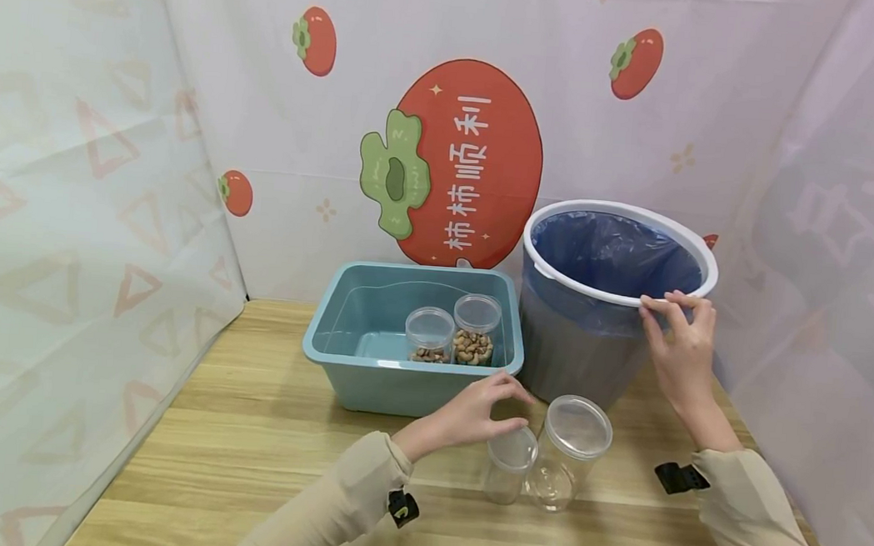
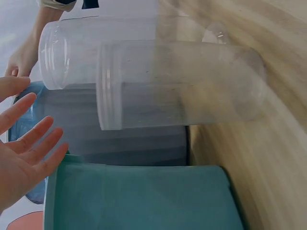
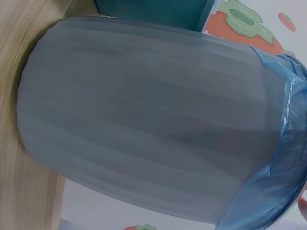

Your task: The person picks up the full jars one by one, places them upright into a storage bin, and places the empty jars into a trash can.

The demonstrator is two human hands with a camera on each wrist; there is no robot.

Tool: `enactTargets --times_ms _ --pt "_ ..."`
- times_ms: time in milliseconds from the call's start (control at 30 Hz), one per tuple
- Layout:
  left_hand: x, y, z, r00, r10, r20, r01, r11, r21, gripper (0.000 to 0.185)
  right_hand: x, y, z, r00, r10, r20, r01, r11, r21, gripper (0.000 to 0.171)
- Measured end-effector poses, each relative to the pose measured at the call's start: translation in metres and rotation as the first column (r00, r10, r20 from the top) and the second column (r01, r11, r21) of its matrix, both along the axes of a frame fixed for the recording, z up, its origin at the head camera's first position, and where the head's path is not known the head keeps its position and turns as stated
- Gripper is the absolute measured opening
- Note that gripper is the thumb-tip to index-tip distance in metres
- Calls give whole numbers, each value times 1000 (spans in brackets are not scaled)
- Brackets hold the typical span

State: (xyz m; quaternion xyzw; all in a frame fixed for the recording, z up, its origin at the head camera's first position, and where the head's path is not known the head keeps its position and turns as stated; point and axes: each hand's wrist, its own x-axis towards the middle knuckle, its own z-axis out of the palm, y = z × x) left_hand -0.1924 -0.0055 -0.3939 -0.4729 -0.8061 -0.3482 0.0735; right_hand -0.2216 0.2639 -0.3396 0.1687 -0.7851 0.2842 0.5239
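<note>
Two beige sleeves come in from the near edge of the light wooden tabletop (image 1: 247, 428), whose planks run from left to right. White cloth walls printed with red persimmons stand on three sides of the tabletop, and a big red persimmon picture (image 1: 459, 162) with white signs is on the back wall.

Near the front edge, a little right of the middle, stand two empty clear plastic jars: the shorter clear jar (image 1: 509, 465) and just beside it, on its right, the taller clear jar (image 1: 569, 452). Both are round, smooth and have clear lids. The left hand (image 1: 477, 409) is just above and left of the shorter jar. Its fingers are spread and only lightly bent, and it holds nothing; the left wrist view shows the open palm (image 2: 21, 163) apart from the jars.

Behind this hand is a teal rectangular plastic bin (image 1: 371, 361). In its right part stand two clear jars with nuts (image 1: 451, 336), touching or almost touching.

At the back right corner is a grey round plastic waste bucket (image 1: 575, 357) with fine ribs on its wall, a white rim ring (image 1: 557, 272) and a thin blue plastic bag (image 1: 618, 255) inside. The right hand (image 1: 676, 346) pinches the rim ring at its near right side, fingers curled over the edge.
</note>
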Motion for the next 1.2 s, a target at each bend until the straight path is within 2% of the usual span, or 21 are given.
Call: enactTargets --times_ms 300,700,1067,1200 --pt "8 -5 -18 1000 9 23 -8 1000 -26 24 -1 -1 0 1000 0 -4 0 1000 0 23" --pt "18 -11 -35 992 54 118 -40 992 -115 35 -1 -1 0 1000 2 -16 -2 1000 -4 21" --pt "22 -12 -50 985 62 161 -47 994 -94 52 -1 0 -1 1000 4 -11 -4 1000 -6 22" --pt "24 -10 -53 988 59 140 -48 996 -79 57 -1 0 -1 1000 2 -13 -2 1000 -2 22"
